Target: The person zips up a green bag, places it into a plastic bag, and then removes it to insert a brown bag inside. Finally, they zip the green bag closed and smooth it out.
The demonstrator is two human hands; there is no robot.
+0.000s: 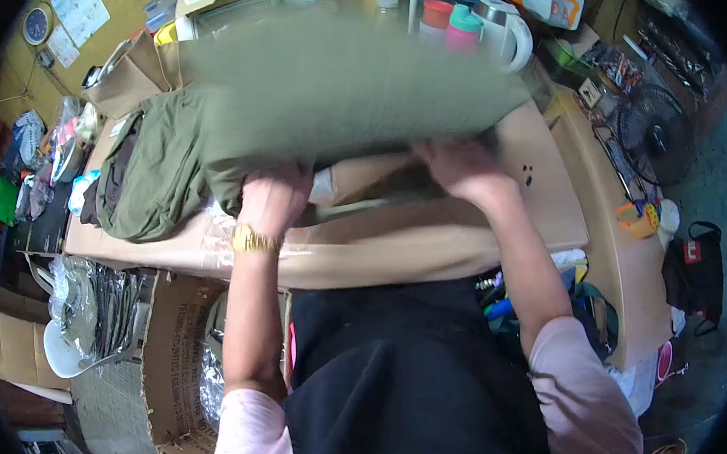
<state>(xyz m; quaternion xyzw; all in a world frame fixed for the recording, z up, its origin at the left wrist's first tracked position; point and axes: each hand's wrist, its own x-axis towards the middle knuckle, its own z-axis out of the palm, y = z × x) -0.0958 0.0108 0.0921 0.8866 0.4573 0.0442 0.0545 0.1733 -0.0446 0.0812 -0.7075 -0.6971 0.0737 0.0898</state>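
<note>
A large olive-green cloth garment is lifted over the table and blurred by motion. My left hand, with a gold watch at the wrist, grips its near edge left of centre. Farther right, my right hand holds the same edge, its fingers partly hidden and smeared. More olive cloth lies bunched on the table to the left, with darker fabric beside it. Which kind of garment it is cannot be made out.
The table is covered in brown cardboard. Behind stand a kettle, a pink bottle with teal lid and a paper bag. A fan is at right. An open cardboard box and plastic-wrapped packs sit lower left.
</note>
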